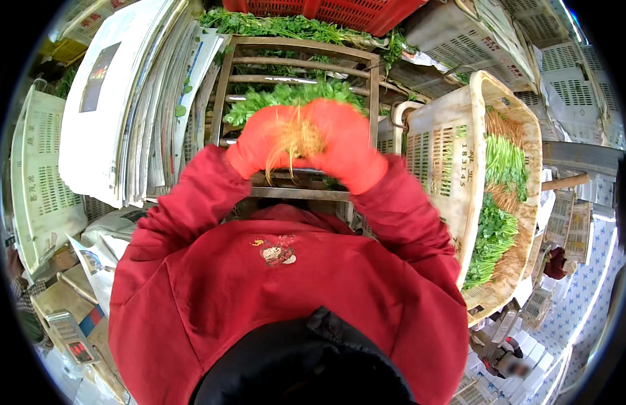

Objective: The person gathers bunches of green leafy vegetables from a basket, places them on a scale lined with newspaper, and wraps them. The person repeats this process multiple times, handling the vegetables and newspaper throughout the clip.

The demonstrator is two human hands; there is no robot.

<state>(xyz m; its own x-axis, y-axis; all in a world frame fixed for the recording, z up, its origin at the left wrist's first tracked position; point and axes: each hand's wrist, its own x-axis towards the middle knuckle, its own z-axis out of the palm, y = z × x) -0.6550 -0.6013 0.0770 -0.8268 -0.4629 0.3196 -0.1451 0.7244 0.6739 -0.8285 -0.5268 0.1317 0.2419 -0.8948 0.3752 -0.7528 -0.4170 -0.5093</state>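
Note:
Both my hands wear orange gloves and meet around one bunch of leafy green herbs (295,96). My left hand (257,136) grips it from the left, and my right hand (348,139) closes on it from the other side. Pale, stringy roots (297,134) poke out between the gloves towards me, while the leaves point away. The stems are hidden inside the gloves, and the bunch is slightly blurred. Beneath it lies a metal rack (222,96) with crossbars, and more loose greens (282,28) are spread along its far edge.
Left of the rack stands a tall stack of newspapers (156,101). A white plastic crate (475,126) at my right holds rooted bunches of greens (500,223). Beyond the rack sits a red crate (333,10). A digital scale (72,336) is at lower left; a person (505,359) is at lower right.

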